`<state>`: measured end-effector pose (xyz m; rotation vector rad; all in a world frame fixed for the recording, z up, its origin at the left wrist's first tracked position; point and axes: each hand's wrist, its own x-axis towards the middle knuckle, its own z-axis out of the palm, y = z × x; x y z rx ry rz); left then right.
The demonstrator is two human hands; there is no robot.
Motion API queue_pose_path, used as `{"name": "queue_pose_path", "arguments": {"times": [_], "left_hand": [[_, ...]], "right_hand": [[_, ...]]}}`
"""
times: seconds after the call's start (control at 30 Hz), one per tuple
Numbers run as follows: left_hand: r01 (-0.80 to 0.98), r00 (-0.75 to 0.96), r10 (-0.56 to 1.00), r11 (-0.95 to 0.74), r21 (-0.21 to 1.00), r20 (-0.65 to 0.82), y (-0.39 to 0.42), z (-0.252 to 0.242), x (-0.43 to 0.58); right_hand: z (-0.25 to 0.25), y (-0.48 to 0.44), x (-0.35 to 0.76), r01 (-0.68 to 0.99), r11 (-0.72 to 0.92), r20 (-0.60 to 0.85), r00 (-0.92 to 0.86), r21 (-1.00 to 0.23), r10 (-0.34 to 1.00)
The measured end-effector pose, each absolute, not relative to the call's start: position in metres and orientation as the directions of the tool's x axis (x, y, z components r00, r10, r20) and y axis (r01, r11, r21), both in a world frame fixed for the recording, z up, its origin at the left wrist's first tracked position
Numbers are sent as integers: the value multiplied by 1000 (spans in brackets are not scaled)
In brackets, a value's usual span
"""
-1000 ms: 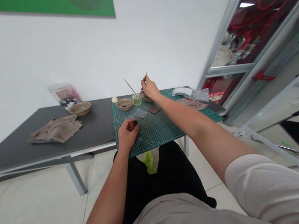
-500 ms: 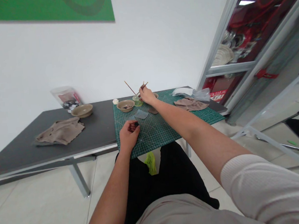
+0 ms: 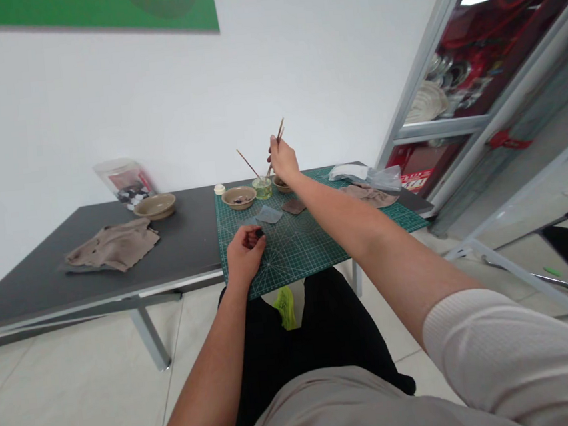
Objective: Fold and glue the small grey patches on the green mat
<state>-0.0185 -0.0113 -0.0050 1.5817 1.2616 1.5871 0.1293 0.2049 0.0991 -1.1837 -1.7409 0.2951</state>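
Note:
My right hand point(image 3: 283, 159) is raised over the far side of the green cutting mat point(image 3: 302, 245) and is closed on a thin wooden stick point(image 3: 277, 136) that points up and to the right. Just below it stand a small glass cup of yellow-green liquid point(image 3: 262, 188) with another stick in it and a small brown bowl point(image 3: 281, 184). My left hand point(image 3: 245, 251) rests on the near part of the mat, fingers curled around a small dark piece point(image 3: 258, 232). A grey-blue patch point(image 3: 269, 214) and a brown patch point(image 3: 293, 206) lie on the mat between my hands.
A tan bowl point(image 3: 239, 197) sits at the mat's far left corner, a white cap point(image 3: 219, 189) beside it. On the dark table point(image 3: 182, 249) lie a beige cloth point(image 3: 111, 246), another tan bowl point(image 3: 155, 206) and a plastic bag point(image 3: 123, 180). Cloth and clear plastic point(image 3: 369, 181) lie at the right. A metal-framed glass cabinet point(image 3: 453, 89) stands right.
My right hand dipped down to the small bowl and cup half a second ago, then lifted again with the stick pointing upward. My left hand has stayed put on the mat.

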Motion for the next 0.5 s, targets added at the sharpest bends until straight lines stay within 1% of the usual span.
{"name": "queue_pose_path", "arguments": {"times": [0.1,0.27,0.4,0.5], "left_hand": [[225,-148,887,-401,888,438,-12,-4,-19],[247,-147,883,-403,881,445,-13,-2,-18],[254,-141,882,-407,877,450,-13,-3,-19],[244,-148,884,-403,882,444,-12,-2,-19]], "right_hand": [[92,208,126,535,445,518,-16,-719,855],[79,205,122,549,409,460,-48,-729,886],[78,206,120,545,409,458,-51,-732,887],[79,207,119,540,427,494,-23,-725,869]]}}
